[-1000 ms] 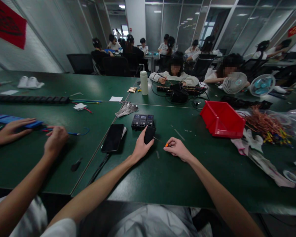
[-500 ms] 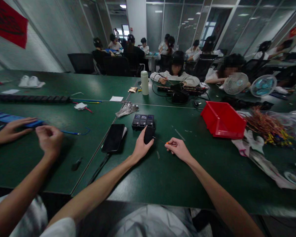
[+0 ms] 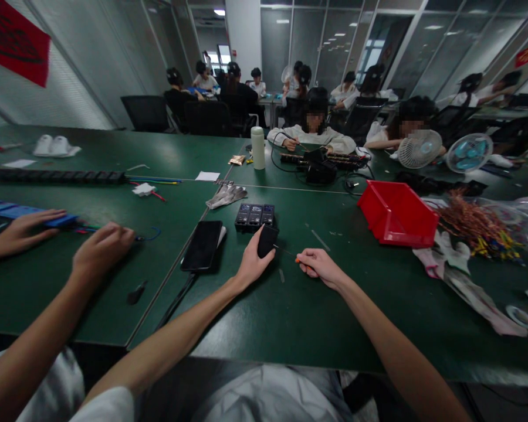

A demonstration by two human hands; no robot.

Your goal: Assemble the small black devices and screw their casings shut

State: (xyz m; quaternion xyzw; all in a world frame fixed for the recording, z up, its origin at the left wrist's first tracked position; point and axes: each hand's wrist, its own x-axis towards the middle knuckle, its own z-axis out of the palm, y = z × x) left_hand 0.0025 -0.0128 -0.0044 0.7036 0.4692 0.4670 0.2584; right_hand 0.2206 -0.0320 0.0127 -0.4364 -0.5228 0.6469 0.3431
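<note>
My left hand is closed around a small black block-shaped part, held just above the green table. In my right hand is a thin screwdriver with an orange handle, pinched between the fingers. Its slim shaft points left, toward the side of the black part, and the tip seems to be at that side; whether it touches I cannot tell. Right behind my left hand lies a black unit with three similar sections side by side. A smartphone lies left of my left forearm.
A co-worker's hands work at a blue strip with wires on the left. Beyond my right hand stand a red bin and copper wires, near gloves. A pale bottle and grey glove are farther back.
My right hand has shifted slightly right and down, and more of the orange handle shows. My left hand stays nearly still. The co-worker's right hand has moved right along the wire.
</note>
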